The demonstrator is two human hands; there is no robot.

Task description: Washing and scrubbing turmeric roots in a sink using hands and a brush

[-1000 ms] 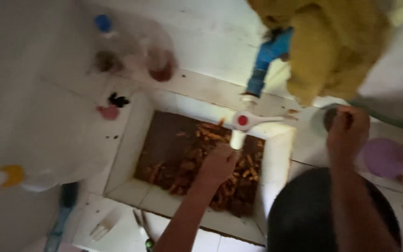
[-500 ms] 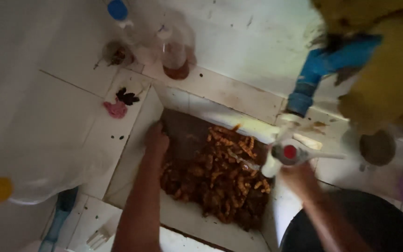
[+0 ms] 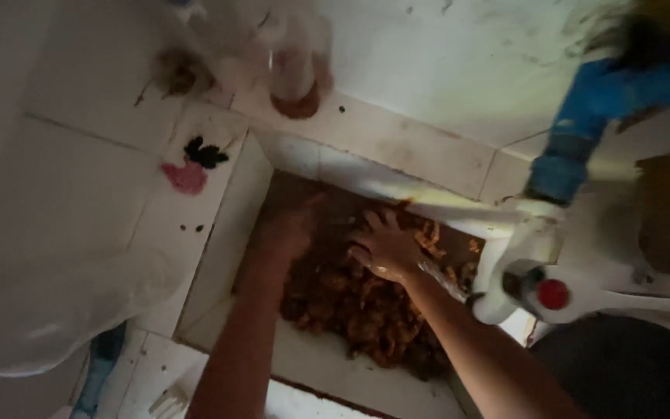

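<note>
We see both hands in a white-tiled basin [image 3: 230, 233], on a heap of orange-brown root pieces [image 3: 366, 306] filling its middle and right side. The right hand [image 3: 385, 247] lies on top of the heap, fingers spread open and gripping nothing. The left hand [image 3: 292, 225] rests at the heap's far-left edge; blur hides its fingers, so we cannot tell their state. A white tap with a red knob [image 3: 537, 287] overhangs the basin's right rim, fed by a blue pipe [image 3: 583, 140].
</note>
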